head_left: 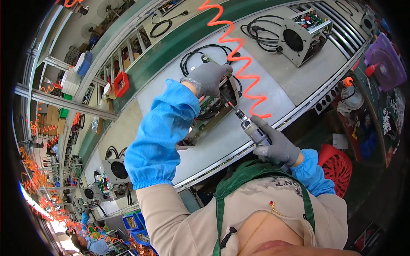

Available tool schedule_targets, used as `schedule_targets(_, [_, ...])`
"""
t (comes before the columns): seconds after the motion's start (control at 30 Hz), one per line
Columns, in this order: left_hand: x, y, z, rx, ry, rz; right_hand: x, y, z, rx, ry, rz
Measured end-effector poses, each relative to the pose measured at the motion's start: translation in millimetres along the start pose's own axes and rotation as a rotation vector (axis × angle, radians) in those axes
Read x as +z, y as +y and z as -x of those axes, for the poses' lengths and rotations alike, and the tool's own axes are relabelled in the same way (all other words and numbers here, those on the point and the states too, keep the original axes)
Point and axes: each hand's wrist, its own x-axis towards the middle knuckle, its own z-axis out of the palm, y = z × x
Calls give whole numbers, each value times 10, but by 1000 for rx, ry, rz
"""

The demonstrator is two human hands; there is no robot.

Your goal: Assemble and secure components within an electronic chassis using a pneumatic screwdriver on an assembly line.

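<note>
My left hand (209,80), in a grey glove, is closed at the top of an open metal-cased electronic unit (215,105), its fingers curled at the casing and partly hidden. The unit lies on the pale work surface, with circuit parts showing inside. In my right hand (278,146), also gloved in grey, a silver-bodied power screwdriver (255,131) is gripped. Its thin bit points up and left at the unit; whether the tip touches a screw is too small to tell. A black cable (186,64) loops behind the unit.
An orange coiled hose (244,70) hangs just beyond the driver. Another open unit (294,40) with a coiled cable stands at the far right. More units (115,170) line the bench at left. A red bin (121,83), a purple fan (385,62) and a red stool (335,170) are around.
</note>
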Motion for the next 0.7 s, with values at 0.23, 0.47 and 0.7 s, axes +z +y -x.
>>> schedule_targets(0.23, [-66,84,0,-36,-59,-45,13,-81,-5,27,-40,-116])
schedule_targets(0.47, [-13,-44,-25,11,-27,-41,53,-117,-14,50,-28,-125])
schedule_targets(0.7, [-101,33,44,-4,-130,-17,73,-90,-10,24,-39,-157])
